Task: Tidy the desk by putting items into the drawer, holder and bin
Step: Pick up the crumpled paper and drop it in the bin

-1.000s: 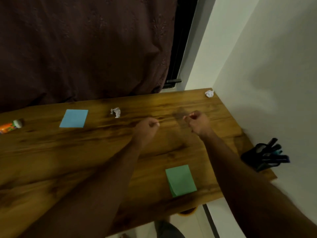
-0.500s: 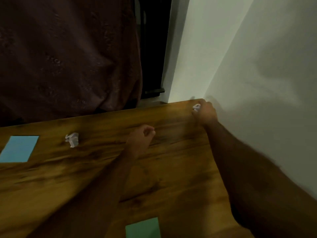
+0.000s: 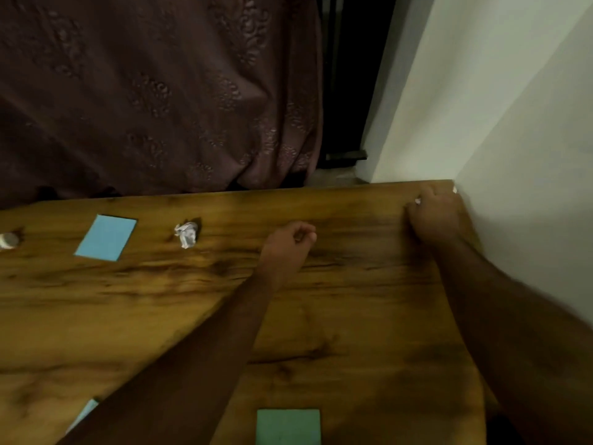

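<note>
Right hand (image 3: 433,216) was curled round a crumpled paper ball (image 3: 417,201) at the bench (image 3: 353,316) corner against the wall (image 3: 513,123); only white slivers showed. Loose grip could drop it behind the bench. Left hand (image 3: 288,244) was fisted, empty, right of a second paper ball (image 3: 186,234).

White crumpled paper wad (image 3: 418,201) at far right corner of the brown wooden desk (image 3: 353,316): mostly covered by right hand (image 3: 433,216), only small white bits show at the fingers. Green rectangular sticky pad (image 3: 288,426) at desk's near edge: cut off by frame bottom. Light blue paper (image 3: 84,412) near desk's front left: mostly behind left forearm, partly clipped. Small pale rounded object (image 3: 8,240) at desk's far left: cut by frame edge, can't identify. Right forearm blurred.
</note>
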Tool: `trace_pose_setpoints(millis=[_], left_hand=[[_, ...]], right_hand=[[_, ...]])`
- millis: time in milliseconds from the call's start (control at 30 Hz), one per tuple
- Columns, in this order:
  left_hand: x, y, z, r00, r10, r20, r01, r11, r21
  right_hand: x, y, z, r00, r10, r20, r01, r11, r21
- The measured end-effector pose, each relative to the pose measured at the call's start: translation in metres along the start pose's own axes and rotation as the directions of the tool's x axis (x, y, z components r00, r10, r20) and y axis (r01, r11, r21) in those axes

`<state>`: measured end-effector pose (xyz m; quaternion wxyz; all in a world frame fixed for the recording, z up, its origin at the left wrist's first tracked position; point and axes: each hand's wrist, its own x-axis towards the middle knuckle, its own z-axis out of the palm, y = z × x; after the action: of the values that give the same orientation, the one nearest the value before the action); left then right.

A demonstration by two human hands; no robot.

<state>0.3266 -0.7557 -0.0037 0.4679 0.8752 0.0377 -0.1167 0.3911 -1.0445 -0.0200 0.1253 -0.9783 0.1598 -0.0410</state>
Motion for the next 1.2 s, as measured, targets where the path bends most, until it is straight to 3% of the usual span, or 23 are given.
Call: trace_pose_setpoints(millis=[100, 167, 233, 300, 400, 500, 600, 733, 800, 867, 900, 967, 1100, 1200], left_hand=[[-0.005, -0.002, -0.007, 0.997, -0.072, 0.020, 0.074, 0.983, -0.166], [-0.012, 0.002, -0.012, 0.986, -0.162, 0.045, 0.167, 0.925, -0.341], [-0.018, 0.006, -0.018, 0.958, -0.270, 0.094, 0.278, 0.800, -0.532], [-0.023, 0.004, -0.029, 0.926, -0.334, 0.174, 0.356, 0.625, -0.694], [-0.031, -0.009, -0.055, 0.909, -0.275, 0.314, 0.403, 0.383, -0.831], [-0.040, -0.024, -0.086, 0.903, -0.227, 0.364, 0.416, 0.252, -0.874], [-0.054, -0.036, -0.112, 0.899, -0.282, 0.336, 0.405, 0.242, -0.882], [-0.080, -0.062, -0.146, 0.905, -0.304, 0.298, 0.383, 0.273, -0.883], [-0.091, -0.079, -0.164, 0.902, -0.313, 0.297, 0.381, 0.254, -0.889], [-0.097, -0.095, -0.181, 0.894, -0.367, 0.257, 0.329, 0.149, -0.933], [-0.101, -0.102, -0.188, 0.901, -0.374, 0.220, 0.301, 0.172, -0.938], [-0.107, -0.122, -0.206, 0.895, -0.429, 0.120, 0.259, 0.282, -0.924], [-0.119, -0.154, -0.237, 0.833, -0.553, 0.035, 0.180, 0.210, -0.961], [-0.132, -0.169, -0.252, 0.849, -0.520, 0.097, 0.186, 0.121, -0.975]], right_hand=[[-0.025, -0.031, 0.003, 1.000, -0.020, 0.013, 0.018, 0.984, 0.175], [-0.050, -0.065, 0.000, 0.980, -0.171, 0.097, 0.149, 0.969, 0.196], [-0.074, -0.109, -0.002, 0.964, -0.238, 0.118, 0.185, 0.919, 0.348], [-0.102, -0.154, -0.003, 0.924, -0.376, 0.065, 0.323, 0.862, 0.391], [-0.138, -0.202, 0.007, 0.839, -0.539, -0.072, 0.516, 0.747, 0.419], [-0.167, -0.236, 0.019, 0.802, -0.579, -0.148, 0.588, 0.721, 0.368], [-0.193, -0.264, 0.026, 0.799, -0.586, -0.135, 0.599, 0.756, 0.263], [-0.223, -0.297, 0.030, 0.742, -0.661, -0.112, 0.668, 0.716, 0.203], [-0.240, -0.315, 0.030, 0.680, -0.729, -0.075, 0.725, 0.654, 0.216], [-0.257, -0.333, 0.029, 0.635, -0.772, -0.026, 0.749, 0.608, 0.263], [-0.262, -0.340, 0.030, 0.632, -0.775, -0.005, 0.742, 0.603, 0.293], [-0.268, -0.353, 0.033, 0.679, -0.734, 0.002, 0.687, 0.637, 0.350], [-0.239, -0.358, 0.058, 0.816, -0.578, 0.024, 0.538, 0.774, 0.333], [-0.205, -0.354, 0.076, 0.842, -0.516, 0.157, 0.487, 0.853, 0.188]])
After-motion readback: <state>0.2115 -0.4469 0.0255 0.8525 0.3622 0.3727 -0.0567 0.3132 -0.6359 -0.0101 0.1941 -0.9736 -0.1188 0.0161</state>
